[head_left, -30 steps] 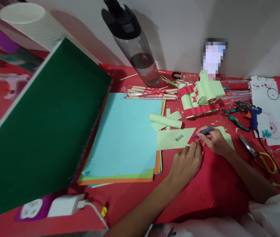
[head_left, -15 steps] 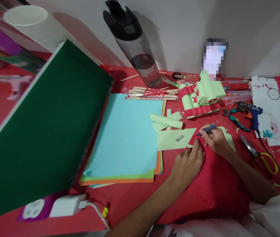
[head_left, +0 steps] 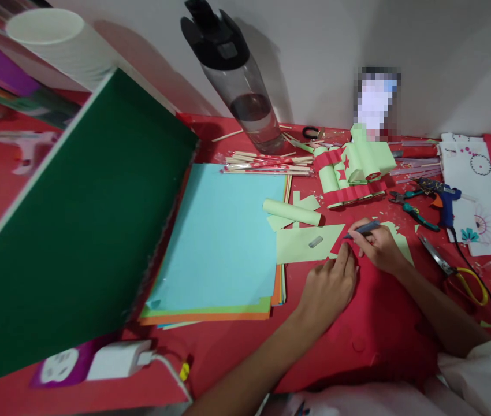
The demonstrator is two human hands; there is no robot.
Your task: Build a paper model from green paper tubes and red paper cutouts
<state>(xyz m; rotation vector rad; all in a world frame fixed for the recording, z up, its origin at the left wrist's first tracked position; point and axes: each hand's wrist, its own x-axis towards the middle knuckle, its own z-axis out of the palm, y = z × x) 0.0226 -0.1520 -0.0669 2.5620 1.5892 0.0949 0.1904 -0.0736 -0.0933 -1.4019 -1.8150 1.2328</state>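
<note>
The red paper lies at the green strip's three o'clock end, the right hand at its three pinching a pen between closed fingers, the left hand at its six, loosely extended, gripping nothing

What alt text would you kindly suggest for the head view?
A person's right hand holds a dark pen over red paper, the left hand beside it. Around them on a red table are stacked coloured sheets, a green-and-red paper model and scissors.
</note>
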